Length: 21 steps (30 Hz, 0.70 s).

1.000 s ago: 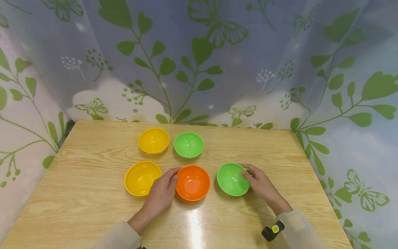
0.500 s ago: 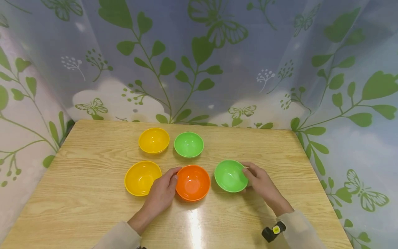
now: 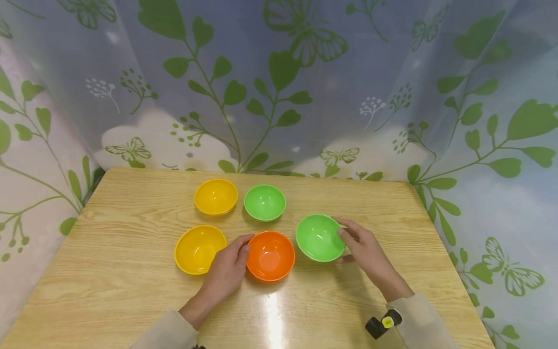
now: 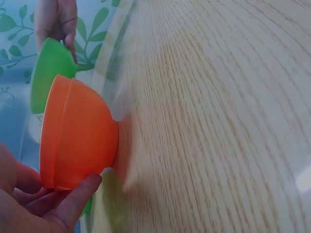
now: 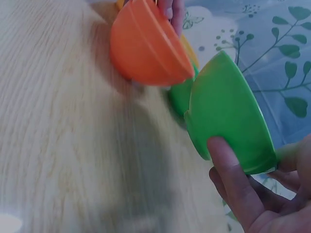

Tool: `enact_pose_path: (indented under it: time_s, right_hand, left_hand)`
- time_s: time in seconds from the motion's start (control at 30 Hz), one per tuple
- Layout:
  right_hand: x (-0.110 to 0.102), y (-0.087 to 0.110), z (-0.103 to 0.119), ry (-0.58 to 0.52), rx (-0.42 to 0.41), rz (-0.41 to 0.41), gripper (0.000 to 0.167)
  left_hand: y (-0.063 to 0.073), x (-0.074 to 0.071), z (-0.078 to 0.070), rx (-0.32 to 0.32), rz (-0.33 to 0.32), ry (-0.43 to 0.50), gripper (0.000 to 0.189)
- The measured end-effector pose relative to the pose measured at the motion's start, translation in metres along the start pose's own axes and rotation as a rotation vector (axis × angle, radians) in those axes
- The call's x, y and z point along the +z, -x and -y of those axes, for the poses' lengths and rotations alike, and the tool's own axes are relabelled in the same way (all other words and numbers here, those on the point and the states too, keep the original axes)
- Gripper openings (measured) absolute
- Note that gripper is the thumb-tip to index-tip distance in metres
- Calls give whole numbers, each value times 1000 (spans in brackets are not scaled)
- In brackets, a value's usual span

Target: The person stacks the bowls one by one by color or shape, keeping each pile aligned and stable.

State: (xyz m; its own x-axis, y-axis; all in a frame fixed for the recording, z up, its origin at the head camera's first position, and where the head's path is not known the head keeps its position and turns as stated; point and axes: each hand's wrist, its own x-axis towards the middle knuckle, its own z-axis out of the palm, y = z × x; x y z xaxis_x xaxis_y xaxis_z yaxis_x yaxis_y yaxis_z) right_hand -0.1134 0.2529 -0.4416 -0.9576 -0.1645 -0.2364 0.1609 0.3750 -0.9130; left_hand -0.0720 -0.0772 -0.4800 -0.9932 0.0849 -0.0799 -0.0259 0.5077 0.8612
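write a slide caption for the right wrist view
Right hand holding a green bowl above the table, with the orange bowl beyond it.

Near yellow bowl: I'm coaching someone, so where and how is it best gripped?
Hold the near yellow bowl by its left rim, probably, from the left, thumb inside, fingers outside: it sits upright, mouth open, and the left hand crowds its right side.

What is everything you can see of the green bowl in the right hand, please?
The green bowl is round, glossy and plastic-looking, with a thin rim, a smooth outer wall and a low foot. Its mouth faces up, and nothing shows inside. The right hand grips its right side, thumb at the rim, fingers against the outer wall. It appears raised off the table, to the right of the orange bowl.
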Motion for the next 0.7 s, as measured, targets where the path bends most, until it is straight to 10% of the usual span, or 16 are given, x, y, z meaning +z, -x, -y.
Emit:
enact_pose_path:
  time_s: [0.7]
  right_hand:
    - [22,2,30,-8,-22,50,45]
  left_hand:
    - [0,0,0,-4,3,-4,40]
